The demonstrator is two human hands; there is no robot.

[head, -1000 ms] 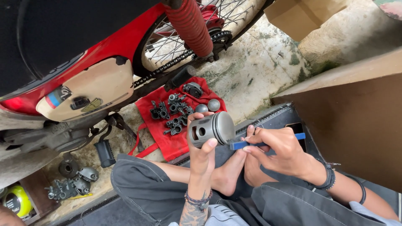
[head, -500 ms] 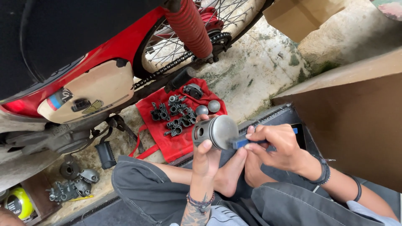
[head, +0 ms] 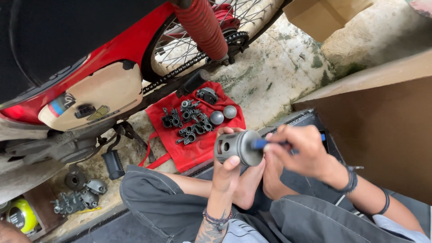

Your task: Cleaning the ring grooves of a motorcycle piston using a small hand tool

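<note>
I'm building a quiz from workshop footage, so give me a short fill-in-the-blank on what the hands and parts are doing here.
1. The left hand holds up a grey metal ____.
2. The right hand presses a tool with a ____ handle against the piston crown.
3. The small engine parts and two round metal caps lie on a ____ cloth.
4. Above the cloth, a drive ____ runs along the motorcycle's spoked rear wheel.

Missing words: piston; blue; red; chain

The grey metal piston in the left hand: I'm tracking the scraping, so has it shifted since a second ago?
Yes. The grey metal piston has moved slightly right and down, away from the red cloth of small parts.
</note>
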